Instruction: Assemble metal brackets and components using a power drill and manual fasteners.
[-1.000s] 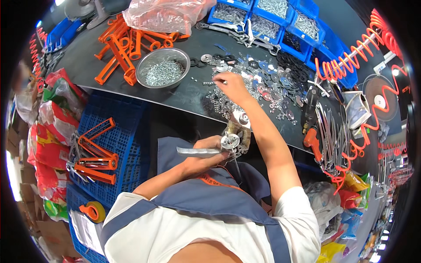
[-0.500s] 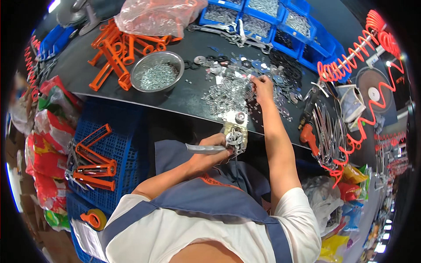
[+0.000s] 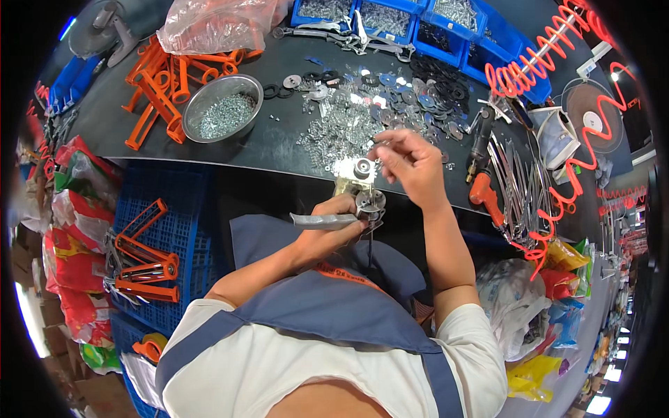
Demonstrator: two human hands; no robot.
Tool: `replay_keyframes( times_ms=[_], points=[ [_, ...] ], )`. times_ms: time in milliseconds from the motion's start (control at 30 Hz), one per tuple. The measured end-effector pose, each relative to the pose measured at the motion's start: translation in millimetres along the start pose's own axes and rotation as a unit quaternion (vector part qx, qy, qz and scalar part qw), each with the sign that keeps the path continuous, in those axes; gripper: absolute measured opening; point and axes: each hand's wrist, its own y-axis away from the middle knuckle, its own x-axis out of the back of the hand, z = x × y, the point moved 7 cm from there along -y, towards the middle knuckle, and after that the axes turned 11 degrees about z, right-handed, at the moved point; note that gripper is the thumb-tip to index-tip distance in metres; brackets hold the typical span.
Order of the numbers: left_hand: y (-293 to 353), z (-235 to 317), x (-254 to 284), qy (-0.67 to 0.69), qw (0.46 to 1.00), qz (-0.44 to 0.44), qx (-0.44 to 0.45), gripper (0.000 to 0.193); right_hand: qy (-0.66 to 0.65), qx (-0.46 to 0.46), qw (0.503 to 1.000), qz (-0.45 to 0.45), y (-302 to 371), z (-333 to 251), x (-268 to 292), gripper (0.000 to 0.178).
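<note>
My left hand point(image 3: 333, 221) is closed around a grey metal handle assembly point(image 3: 324, 221), whose long grip sticks out to the left. Its round metal end point(image 3: 371, 201) sits against a small metal fixture point(image 3: 346, 187) at the table's front edge. A dark round part point(image 3: 362, 168) stands on top of that fixture. Just above and to the right of it hovers my right hand point(image 3: 416, 167), thumb and forefinger curled together; whatever they pinch is too small to make out. Small metal pieces point(image 3: 341, 120) lie heaped on the table beyond the fixture, beside scattered washers and discs point(image 3: 425, 101).
A steel bowl point(image 3: 259, 111) of small metal parts stands left, near orange frames point(image 3: 157, 101). Blue bins point(image 3: 390, 21) line the back. At right lie an orange-and-black power tool point(image 3: 484, 197), metal rods point(image 3: 519, 174) and a red coiled hose point(image 3: 529, 66). A blue crate point(image 3: 198, 188) stands lower left.
My right hand has come back from the parts pile toward the fixture. My left hand stays on the grey handle assembly. The whole view has shifted slightly.
</note>
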Motion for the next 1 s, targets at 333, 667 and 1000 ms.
replay_keyframes(
  times_ms=[333, 667, 1000],
  points=[
    [-1, 11, -9, 0.005, 0.997, 0.044, -0.063, 0.012, 0.180, 0.133, 0.971, -0.087, 24, -22, -2, 0.015],
    [1, 8, -10, 0.090, 0.995, 0.043, 0.001, 0.078, 0.181, 0.105, 0.971, -0.120, 36, 3, 9, 0.008],
    [-12, 57, 39, -0.023, 0.952, 0.109, -0.284, 0.037, 0.071, -0.120, 0.982, 0.126, 87, 68, 50, 0.012]
  ],
)
